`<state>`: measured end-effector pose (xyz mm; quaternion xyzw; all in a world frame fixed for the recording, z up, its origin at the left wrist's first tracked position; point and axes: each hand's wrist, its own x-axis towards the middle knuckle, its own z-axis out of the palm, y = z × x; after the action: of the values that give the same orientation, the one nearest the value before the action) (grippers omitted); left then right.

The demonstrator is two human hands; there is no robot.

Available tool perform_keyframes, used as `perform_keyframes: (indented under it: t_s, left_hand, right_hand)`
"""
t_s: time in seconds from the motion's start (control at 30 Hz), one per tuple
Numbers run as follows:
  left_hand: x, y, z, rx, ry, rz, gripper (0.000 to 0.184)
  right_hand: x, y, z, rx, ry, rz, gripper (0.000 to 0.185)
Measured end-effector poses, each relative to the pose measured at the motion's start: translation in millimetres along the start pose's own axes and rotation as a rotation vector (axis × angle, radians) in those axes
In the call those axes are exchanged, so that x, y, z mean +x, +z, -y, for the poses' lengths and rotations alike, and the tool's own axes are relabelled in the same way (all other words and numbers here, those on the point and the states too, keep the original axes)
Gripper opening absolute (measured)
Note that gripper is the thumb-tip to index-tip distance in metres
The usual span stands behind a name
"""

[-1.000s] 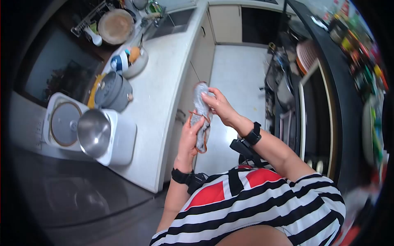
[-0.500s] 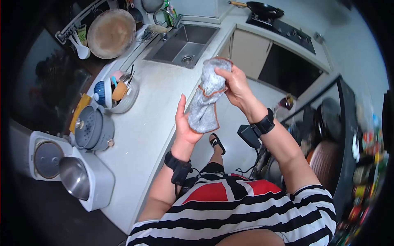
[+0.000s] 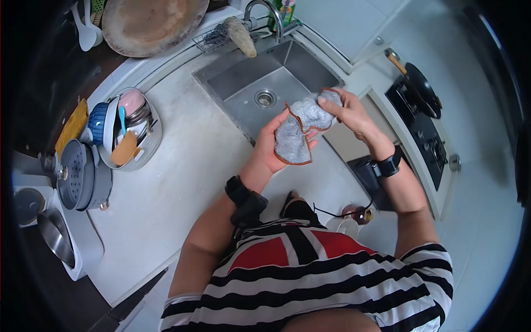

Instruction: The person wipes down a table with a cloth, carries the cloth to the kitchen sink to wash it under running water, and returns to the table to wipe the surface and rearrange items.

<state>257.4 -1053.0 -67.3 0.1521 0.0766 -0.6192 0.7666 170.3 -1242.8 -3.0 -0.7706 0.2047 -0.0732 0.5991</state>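
A grey cleaning cloth [image 3: 292, 143] with reddish-brown edging is folded and bunched between my hands, in front of the sink's near edge. My left hand [image 3: 267, 148] holds its lower left part from beneath; the thumb lies along the side and fingertips show past the far edge. With thumb on top, my right hand [image 3: 358, 120] pinches the upper right end, its other fingers mostly hidden behind the cloth. Just beyond is the steel sink [image 3: 243, 91], its drain [image 3: 265, 98] visible in the bottom.
A faucet [image 3: 264, 6] rises behind the sink, near a loofah [image 3: 241, 39]. On the white counter [image 3: 182, 188] stand a bowl of dishes [image 3: 148, 149], grey pots [image 3: 83, 177] and a rice cooker [image 3: 83, 249]. At right, a black wok [image 3: 422, 91] sits on the stove [image 3: 423, 146].
My view has turned and come closer to the sink. The cloth, stretched lengthwise before, is now more bunched and tilted to the right. My left thumb has closed in against it.
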Motion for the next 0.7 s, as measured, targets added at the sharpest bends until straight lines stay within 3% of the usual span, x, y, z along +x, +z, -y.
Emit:
perform_keyframes:
  t_s: [0.03,0.1,0.13,0.3,0.43,0.5,0.57,0.63,0.7]
  left_hand:
    - [19,-4,-15,-0.004,0.048,-0.076,0.042]
    - [52,-9,-42,-0.028,0.101,-0.125,0.040]
    - [68,-12,-53,-0.037,0.136,-0.169,0.037]
    - [120,-44,-81,-0.047,0.332,-0.308,0.038]
    - [145,-50,-66,-0.169,0.559,-0.403,0.045]
    - [147,-38,-57,-0.250,0.626,-0.408,0.047]
    - [142,-34,-51,-0.298,0.649,-0.431,0.047]
    - [145,-43,-50,-0.381,0.673,-0.431,0.050]
    - [147,-49,-46,-0.373,0.704,-0.421,0.057]
  right_hand:
    - [32,-14,-10,-0.005,0.003,0.024,0.038]
    - [105,-43,-33,-0.368,0.073,0.312,0.048]
    - [137,-52,-34,-0.402,0.034,0.355,0.052]
    - [275,-48,-43,-0.274,0.176,0.439,0.046]
    - [364,-19,-95,0.051,0.378,0.482,0.047]
    - [389,4,-111,0.275,0.565,0.310,0.050]
    - [412,30,-135,0.321,0.580,0.292,0.046]
    - [442,49,-161,0.564,0.570,0.255,0.041]
    - [451,49,-166,0.708,0.583,0.350,0.036]
